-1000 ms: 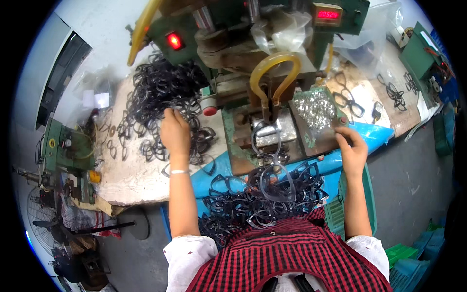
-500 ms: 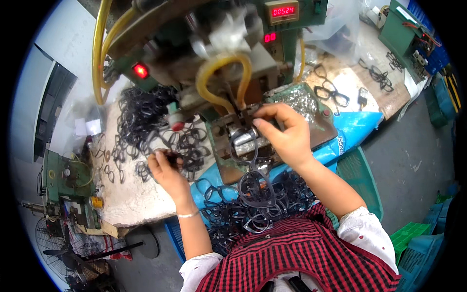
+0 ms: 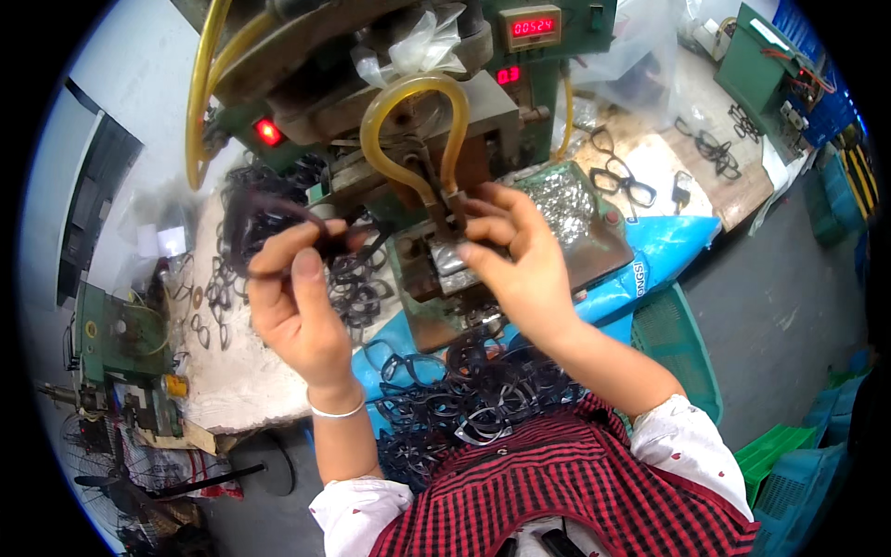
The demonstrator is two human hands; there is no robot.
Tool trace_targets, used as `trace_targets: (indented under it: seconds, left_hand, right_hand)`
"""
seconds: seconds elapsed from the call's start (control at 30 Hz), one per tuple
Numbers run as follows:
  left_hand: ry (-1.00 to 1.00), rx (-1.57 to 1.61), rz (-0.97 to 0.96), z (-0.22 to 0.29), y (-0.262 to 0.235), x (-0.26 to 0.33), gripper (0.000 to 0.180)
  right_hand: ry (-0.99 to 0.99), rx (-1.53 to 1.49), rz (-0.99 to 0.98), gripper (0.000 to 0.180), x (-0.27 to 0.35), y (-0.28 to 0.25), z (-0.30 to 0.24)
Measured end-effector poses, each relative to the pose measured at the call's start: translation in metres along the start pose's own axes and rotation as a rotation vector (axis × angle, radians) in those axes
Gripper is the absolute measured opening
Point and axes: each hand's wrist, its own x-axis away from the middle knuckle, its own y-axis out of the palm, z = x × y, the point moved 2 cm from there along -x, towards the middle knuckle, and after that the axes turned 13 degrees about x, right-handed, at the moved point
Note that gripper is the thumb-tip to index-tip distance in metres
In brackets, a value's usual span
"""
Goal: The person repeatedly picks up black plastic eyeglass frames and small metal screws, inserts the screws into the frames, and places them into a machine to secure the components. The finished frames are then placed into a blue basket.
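My left hand point(image 3: 302, 302) is raised over the left part of the bench, its thumb and fingers closed on a dark eyeglass frame point(image 3: 244, 223) smeared by motion. My right hand point(image 3: 524, 269) is at the press machine's small metal fixture point(image 3: 449, 258), beside the lower end of a looped yellow hose point(image 3: 376, 130). Its fingers are bent and apart, with the thumb by the fixture, and no eyeglass frame shows in them. Below the fixture, a heap of dark eyeglass frames point(image 3: 483, 390) lies at my apron, over blue plastic.
More black frames point(image 3: 357, 288) are piled on the bench point(image 3: 246, 390) left of the press. A few frames point(image 3: 624, 181) lie at the right. Blue sheeting point(image 3: 673, 246) covers the front edge, above a green basket point(image 3: 682, 353). A standing fan point(image 3: 102, 483) is at lower left.
The eyeglass frame hanging at the fixture by my right hand is gone from there. My right hand has shifted slightly left; my left hand has lifted a dark frame from the bench pile.
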Motion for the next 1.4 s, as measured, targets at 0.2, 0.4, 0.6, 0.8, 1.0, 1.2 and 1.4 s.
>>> trace_targets:
  seconds: [0.2,0.4,0.6,0.8,1.0,1.2,1.4]
  left_hand:
    - [0.141,-0.271,-0.559,0.004,0.018,0.041,0.025]
    - [0.162,-0.314,-0.735,-0.011,0.025,0.052,0.033]
    - [0.109,-0.278,-0.637,-0.012,0.022,0.071,0.034]
    - [0.229,-0.903,-0.035,0.061,-0.026,0.1,0.019]
    - [0.046,-1.078,0.132,0.081,-0.097,0.066,0.012]
    - [-0.889,-1.288,-0.211,-0.044,-0.105,0.104,0.03]
    - [-1.113,-0.726,-0.202,-0.08,-0.139,0.137,0.024]
  right_hand:
    - [-0.123,0.359,0.053,0.057,-0.014,-0.053,0.015]
    - [0.128,0.803,0.232,0.035,0.0,-0.133,0.094]
    - [-0.166,1.454,0.117,0.027,-0.004,-0.1,0.095]
    - [-0.213,1.296,0.281,0.014,-0.015,-0.099,0.098]
    - [-0.107,1.009,0.291,0.019,-0.024,-0.099,0.097]
    - [0.023,0.782,0.219,0.019,-0.028,-0.089,0.109]
    - [-0.044,0.978,0.295,0.018,0.032,-0.138,0.099]
